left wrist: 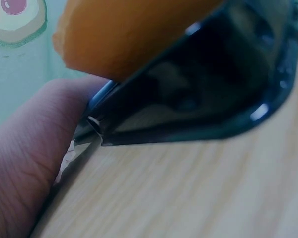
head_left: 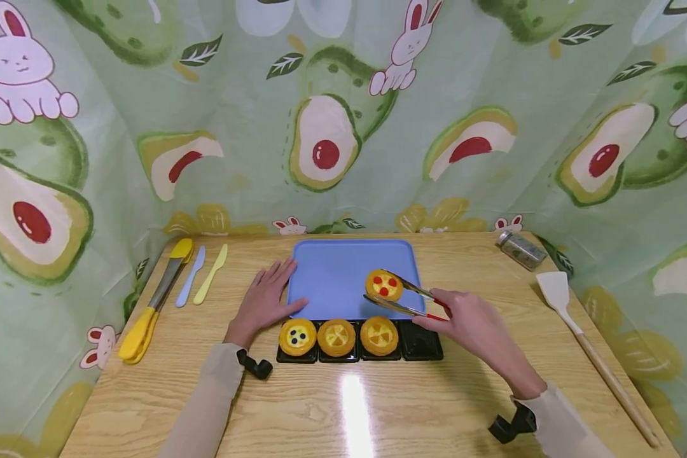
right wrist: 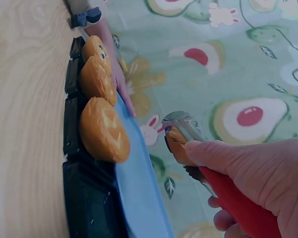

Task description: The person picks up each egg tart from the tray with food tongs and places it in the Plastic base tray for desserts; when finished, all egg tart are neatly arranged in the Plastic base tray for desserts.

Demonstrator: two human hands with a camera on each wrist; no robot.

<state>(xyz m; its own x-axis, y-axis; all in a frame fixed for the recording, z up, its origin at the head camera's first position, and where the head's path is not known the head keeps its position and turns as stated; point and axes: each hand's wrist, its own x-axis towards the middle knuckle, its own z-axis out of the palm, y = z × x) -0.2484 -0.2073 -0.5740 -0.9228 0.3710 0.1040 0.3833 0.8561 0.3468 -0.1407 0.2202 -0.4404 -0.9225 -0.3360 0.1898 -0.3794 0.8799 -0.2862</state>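
My right hand (head_left: 472, 321) grips red-handled metal tongs (head_left: 399, 308), whose arms close around an egg tart (head_left: 384, 280) topped with red pieces, over the right part of a blue tray (head_left: 332, 273). From the right wrist, the red handle (right wrist: 238, 203) shows under the thumb. Fingers spread, my left hand (head_left: 266, 296) rests at the tray's left edge. Along the tray's front edge, black square holders (head_left: 422, 343) stand in a row. Three bear tarts: one with dark berries (head_left: 298, 337), two with yellow wedges, the middle tart (head_left: 336, 338) and the right tart (head_left: 379, 336). The rightmost holder has a bare bottom.
Yellow-tipped tongs (head_left: 163, 292), a blue knife (head_left: 191, 276) and a yellow knife (head_left: 210, 275) lie at the left. A shaker jar (head_left: 521, 250) and a white spatula (head_left: 554, 291) with a wooden handle lie right. A patterned curtain (head_left: 252, 152) surrounds the table.
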